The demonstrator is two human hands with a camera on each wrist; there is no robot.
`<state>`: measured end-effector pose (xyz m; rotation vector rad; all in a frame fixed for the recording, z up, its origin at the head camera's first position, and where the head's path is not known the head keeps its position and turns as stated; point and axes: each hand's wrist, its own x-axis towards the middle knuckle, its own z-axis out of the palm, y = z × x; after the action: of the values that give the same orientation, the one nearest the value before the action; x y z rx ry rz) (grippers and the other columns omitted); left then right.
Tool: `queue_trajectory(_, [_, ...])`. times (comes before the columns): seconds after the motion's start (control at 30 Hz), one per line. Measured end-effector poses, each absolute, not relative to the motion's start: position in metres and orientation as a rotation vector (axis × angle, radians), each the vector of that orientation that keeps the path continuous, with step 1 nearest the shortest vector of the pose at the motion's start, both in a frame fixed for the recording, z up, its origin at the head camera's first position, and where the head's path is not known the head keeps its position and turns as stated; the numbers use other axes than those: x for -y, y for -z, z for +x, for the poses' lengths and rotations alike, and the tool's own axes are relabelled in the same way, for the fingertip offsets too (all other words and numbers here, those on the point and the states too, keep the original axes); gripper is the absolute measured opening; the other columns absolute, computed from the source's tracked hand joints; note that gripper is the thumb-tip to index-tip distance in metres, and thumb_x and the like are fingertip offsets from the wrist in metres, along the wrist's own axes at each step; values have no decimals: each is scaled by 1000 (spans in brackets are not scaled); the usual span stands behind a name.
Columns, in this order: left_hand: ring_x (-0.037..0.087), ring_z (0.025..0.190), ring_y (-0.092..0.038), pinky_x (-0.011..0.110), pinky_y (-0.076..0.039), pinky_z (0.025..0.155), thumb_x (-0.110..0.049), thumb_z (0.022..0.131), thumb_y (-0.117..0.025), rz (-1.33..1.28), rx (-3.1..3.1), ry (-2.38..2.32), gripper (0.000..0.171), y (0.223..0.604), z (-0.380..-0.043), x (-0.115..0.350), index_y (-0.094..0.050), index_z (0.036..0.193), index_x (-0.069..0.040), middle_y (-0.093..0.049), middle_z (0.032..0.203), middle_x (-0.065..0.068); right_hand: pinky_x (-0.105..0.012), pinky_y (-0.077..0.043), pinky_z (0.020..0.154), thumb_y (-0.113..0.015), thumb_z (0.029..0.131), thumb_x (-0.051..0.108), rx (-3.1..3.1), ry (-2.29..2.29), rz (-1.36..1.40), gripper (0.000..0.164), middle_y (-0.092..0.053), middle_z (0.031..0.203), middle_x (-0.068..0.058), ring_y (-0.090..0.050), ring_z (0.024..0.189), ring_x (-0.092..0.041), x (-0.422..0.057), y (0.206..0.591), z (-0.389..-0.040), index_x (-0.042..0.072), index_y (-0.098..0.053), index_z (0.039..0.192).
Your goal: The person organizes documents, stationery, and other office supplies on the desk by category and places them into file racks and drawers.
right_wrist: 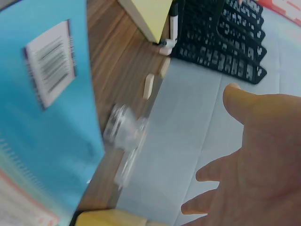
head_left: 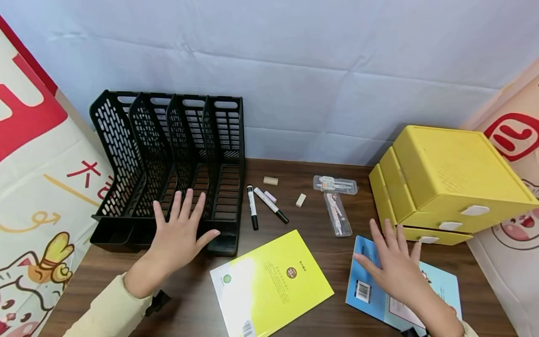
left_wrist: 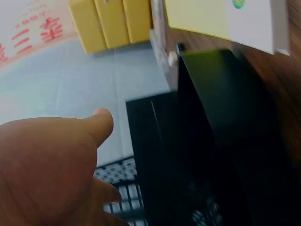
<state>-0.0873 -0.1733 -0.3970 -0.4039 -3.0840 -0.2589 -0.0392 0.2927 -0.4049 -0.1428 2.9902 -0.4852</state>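
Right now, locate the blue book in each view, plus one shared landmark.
Head: the blue book, lower right, partly hidden by the right hand.
Left wrist: not visible.
Right wrist: left side, large.
Landmark: the black rack; head left, left wrist lower right, right wrist upper right.

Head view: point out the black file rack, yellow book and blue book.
Black file rack [head_left: 178, 145]: head view, on a middle divider.
Yellow book [head_left: 273, 283]: head view, near the middle of its upward-facing cover.
Blue book [head_left: 377, 303]: head view, on the cover just right of the barcode.
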Motion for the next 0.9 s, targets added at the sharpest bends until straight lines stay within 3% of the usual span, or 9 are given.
queue_trajectory(0.27, [49, 152, -9, 78, 6, 110, -58, 97, -57, -375, 3026, 229, 90, 403, -92, 209, -21, 162, -6, -15, 166, 27, -86, 19, 93, -52, 102, 54, -2917, 572, 65, 97, 9, 156, -45, 22, 139, -65, -331, 420, -25, -1, 2, 161])
queue_trajectory(0.53, [50, 151, -11, 79, 9, 109, -55, 97, -60, -350, 2968, 238, 90, 414, -97, 239, -22, 162, -6, -16, 166, 25, -88, 9, 94, -41, 104, 59, -2843, 545, 287, 101, 17, 148, -49, 20, 134, -71, -379, 432, -9, -6, 16, 155])
queue_trajectory(0.73, [46, 153, -9, 79, 10, 109, -52, 96, -64, -443, 2893, 265, 88, 427, -99, 244, -25, 162, -9, -21, 167, 18, -84, -16, 102, -35, 100, 70, -2648, 433, 504, 115, 1, 143, -56, -5, 131, -74, -408, 438, -4, -22, 15, 146])
queue_trajectory(0.9, [42, 155, -8, 79, 6, 110, -52, 97, -62, -507, 2891, 269, 86, 433, -97, 240, -23, 163, -13, -24, 167, 15, -75, -37, 97, -46, 91, 78, -2539, 298, 723, 127, -27, 132, -55, -33, 119, -71, -416, 447, 0, -31, -5, 141])
